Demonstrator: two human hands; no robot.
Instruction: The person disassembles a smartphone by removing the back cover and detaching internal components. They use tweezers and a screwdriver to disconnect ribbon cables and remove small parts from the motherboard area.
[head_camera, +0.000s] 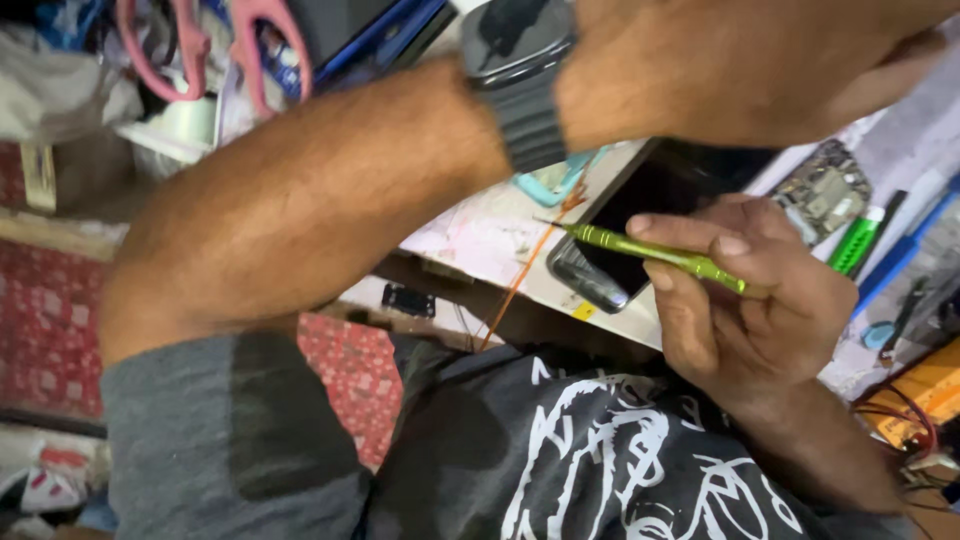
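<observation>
The right hand (745, 310) holds a green screwdriver (660, 255) in a pen-like grip for fine control, its tip just beyond at the edge of a dark phone (650, 200). The left hand (740, 60), wearing a watch (520, 70), reaches across above; its grip cannot be told.

Left forearm crosses view from lower left to upper right, bare, grey sleeve pushed up at elbow, dark wristband on wrist. Left hand (740, 60) at top edge, back toward camera, fingers mostly out of view; grip not visible. Right hand (745, 300) lower right, palm side turned inward, fingers curled, thumb and index finger pinched together near fingertips, pen-style grip. Right wrist bent, forearm running down toward lower right corner. Left hand above right hand, apart, not touching.
</observation>
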